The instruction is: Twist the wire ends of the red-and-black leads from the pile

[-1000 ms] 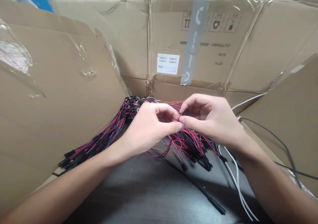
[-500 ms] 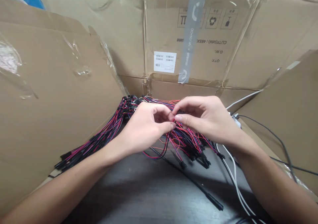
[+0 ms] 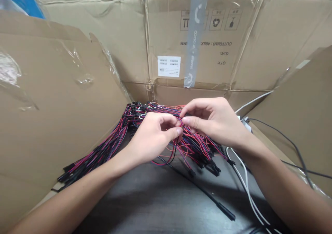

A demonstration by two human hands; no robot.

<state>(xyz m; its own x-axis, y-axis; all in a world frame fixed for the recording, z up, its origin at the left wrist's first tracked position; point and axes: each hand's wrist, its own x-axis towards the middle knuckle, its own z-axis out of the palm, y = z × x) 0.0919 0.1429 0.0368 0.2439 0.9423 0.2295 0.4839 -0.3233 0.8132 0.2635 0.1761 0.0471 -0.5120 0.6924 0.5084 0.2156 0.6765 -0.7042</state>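
Note:
Red and black wires (image 3: 174, 151) hang in a loop below my fingertips. My left hand (image 3: 158, 133) pinches them between thumb and forefinger. Close against it, my right hand (image 3: 211, 121) is closed in a pinch on the same wires, a little higher. The wire ends between the fingertips are mostly hidden. Behind and under both hands lies a pile of red, black and purple wires with black connectors (image 3: 207, 154). To the left, another bundle of wires (image 3: 103, 154) fans out toward the cardboard side.
A black rod-like cable (image 3: 204, 192) lies slantwise on the dark table (image 3: 145, 199). White cables (image 3: 246, 178) run down on the right, by a thin black cable (image 3: 290, 144). Cardboard walls (image 3: 64, 123) stand left, right and behind, the back one carrying a white label (image 3: 169, 66).
The camera view has shifted slightly. My fingertips have parted a little, the right hand sitting slightly higher, and both hands still pinch the wires.

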